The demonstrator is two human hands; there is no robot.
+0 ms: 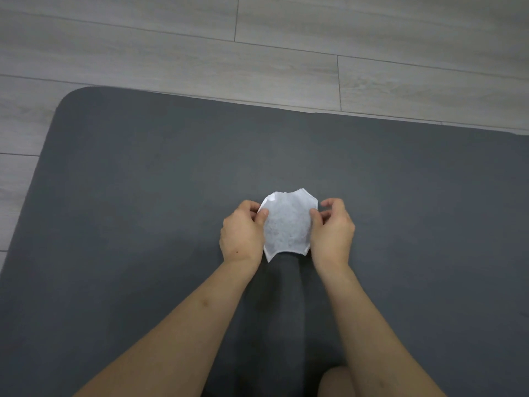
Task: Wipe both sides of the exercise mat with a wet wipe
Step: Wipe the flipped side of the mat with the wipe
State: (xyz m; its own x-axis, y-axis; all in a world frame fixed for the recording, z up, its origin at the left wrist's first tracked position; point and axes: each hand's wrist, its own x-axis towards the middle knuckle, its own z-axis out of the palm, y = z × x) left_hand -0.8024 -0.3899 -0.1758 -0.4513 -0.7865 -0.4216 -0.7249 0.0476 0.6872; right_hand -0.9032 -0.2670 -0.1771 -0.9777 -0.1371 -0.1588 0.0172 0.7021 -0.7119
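Note:
A dark grey exercise mat [143,196] lies flat on the floor and fills most of the view, with its rounded far-left corner visible. A white wet wipe [287,224] is stretched between both hands just above the mat's middle. My left hand [243,230] pinches the wipe's left edge with thumb and fingers. My right hand [332,230] pinches the right edge the same way. The wipe is partly unfolded, with its top left corner folded over.
Light grey wood-look floor planks [257,38] run beyond the mat's far edge and along its left side. A bare knee [335,382] shows at the bottom between my forearms.

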